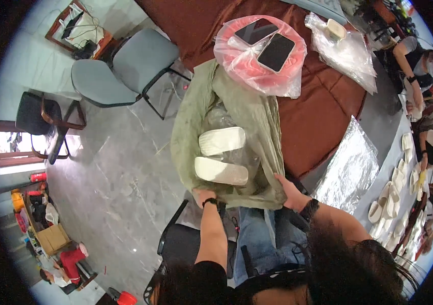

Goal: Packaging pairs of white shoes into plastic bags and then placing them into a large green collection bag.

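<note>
A large olive-green woven sack (pixel 186 137) lies open in front of me, its mouth spread wide. Inside it, on crumpled clear plastic (pixel 220 119), rest two white slippers (pixel 221 171), one beyond the other, with what look like their soles showing. My left hand (pixel 204 196) grips the near left edge of the sack, its fingers mostly hidden by the fabric. At the near right corner my right hand (pixel 291 193) is closed on the sack's edge, thumb on top. Neither hand touches the slippers.
Beyond the sack, two phones (pixel 276 52) lie on a pink plastic-wrapped bundle (pixel 231 51) on a brown-covered table (pixel 310 122). Clear bags (pixel 346 56) and a silvery sheet (pixel 351 162) are at right, near white slippers (pixel 390 201) and other people. Grey chairs (pixel 142 58) stand left.
</note>
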A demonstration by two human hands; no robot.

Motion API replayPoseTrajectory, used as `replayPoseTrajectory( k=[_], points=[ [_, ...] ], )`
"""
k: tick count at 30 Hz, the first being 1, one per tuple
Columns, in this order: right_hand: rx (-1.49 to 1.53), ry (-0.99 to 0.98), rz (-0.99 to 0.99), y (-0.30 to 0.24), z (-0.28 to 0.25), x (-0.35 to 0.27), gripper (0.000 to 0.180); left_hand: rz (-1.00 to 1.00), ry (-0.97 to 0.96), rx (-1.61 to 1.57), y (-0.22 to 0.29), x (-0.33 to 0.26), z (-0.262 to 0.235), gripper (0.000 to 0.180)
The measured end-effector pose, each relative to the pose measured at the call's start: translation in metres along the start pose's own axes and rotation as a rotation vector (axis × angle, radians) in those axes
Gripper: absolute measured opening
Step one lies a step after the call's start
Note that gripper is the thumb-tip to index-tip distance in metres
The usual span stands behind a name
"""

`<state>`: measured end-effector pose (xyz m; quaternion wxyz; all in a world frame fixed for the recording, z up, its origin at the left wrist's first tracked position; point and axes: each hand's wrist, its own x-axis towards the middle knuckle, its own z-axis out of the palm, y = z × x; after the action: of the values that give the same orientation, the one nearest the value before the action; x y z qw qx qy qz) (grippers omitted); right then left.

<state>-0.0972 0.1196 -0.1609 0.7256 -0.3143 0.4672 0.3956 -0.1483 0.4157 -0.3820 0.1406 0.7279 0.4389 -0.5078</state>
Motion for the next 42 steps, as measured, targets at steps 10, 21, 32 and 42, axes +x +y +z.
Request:
replayPoseTrajectory(
  k=[10,21,32,42],
  points=[
    [-0.467,-0.035,0.201,0.013,0.022,0.075,0.048,0.783,-0.167,-1.720,-0.054,-0.067,-0.190,0.038],
    [-0.134,-0.368,0.006,-0.027,0.075,-0.053,0.034,0.894,-0.001,-1.600,-0.042,-0.224,-0.270,0.043],
    [-0.419,0.274,-0.098,-0.007,0.084,-0.004,0.054,1.187,0.468,-1.329,-0.109,-0.079,-0.236,0.041],
    [-0.289,0.220,-0.198,-0.015,0.029,0.021,0.043,0.399,0.860,-0.214,-0.108,-0.116,-0.203,0.040]
  ],
)
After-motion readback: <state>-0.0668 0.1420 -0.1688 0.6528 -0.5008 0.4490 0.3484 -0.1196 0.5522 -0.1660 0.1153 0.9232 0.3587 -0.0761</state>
